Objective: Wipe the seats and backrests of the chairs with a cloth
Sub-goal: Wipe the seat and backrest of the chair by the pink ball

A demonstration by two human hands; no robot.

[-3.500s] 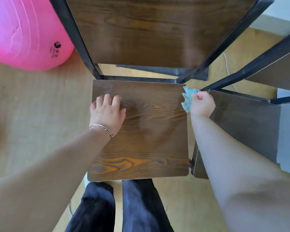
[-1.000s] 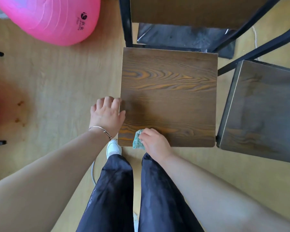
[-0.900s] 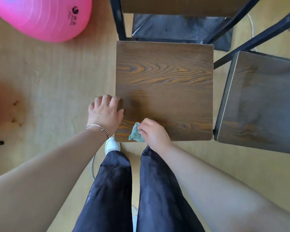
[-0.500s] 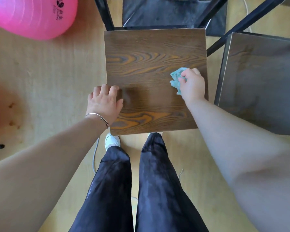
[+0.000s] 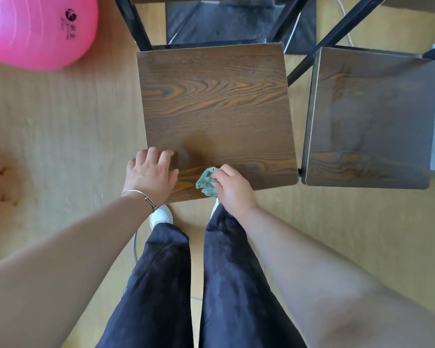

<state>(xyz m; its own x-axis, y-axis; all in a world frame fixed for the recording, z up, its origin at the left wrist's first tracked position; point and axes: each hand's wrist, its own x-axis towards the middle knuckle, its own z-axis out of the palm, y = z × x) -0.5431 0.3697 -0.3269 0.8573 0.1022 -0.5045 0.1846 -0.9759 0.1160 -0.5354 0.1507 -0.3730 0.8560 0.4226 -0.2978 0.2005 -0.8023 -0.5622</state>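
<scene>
Two chairs (image 5: pixel 216 116) (image 5: pixel 369 116), one cloth (image 5: pixel 206 180)

Chair seat (image 5: pixel 216 116) looks like dark wood-grain laminate w/ orange streaks, smooth, slight sheen. Frame (image 5: pixel 136 23) is black metal, matt. Cloth (image 5: pixel 206 182) is teal, crumpled, fuzzy-ish fabric. Exercise ball (image 5: pixel 35 28) = glossy pink plastic/rubber w/ ribbing. Floor (image 5: pixel 60 121) is pale wood-look, matt. Thin metal bracelet (image 5: pixel 138 194), shiny.

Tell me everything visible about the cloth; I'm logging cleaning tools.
The cloth is a small teal-green rag, crumpled and soft-looking. The right hand bunches it, leaving only its left part showing. It lies pressed on the near edge of the wooden chair seat, beside the left hand, apart from it.
</scene>
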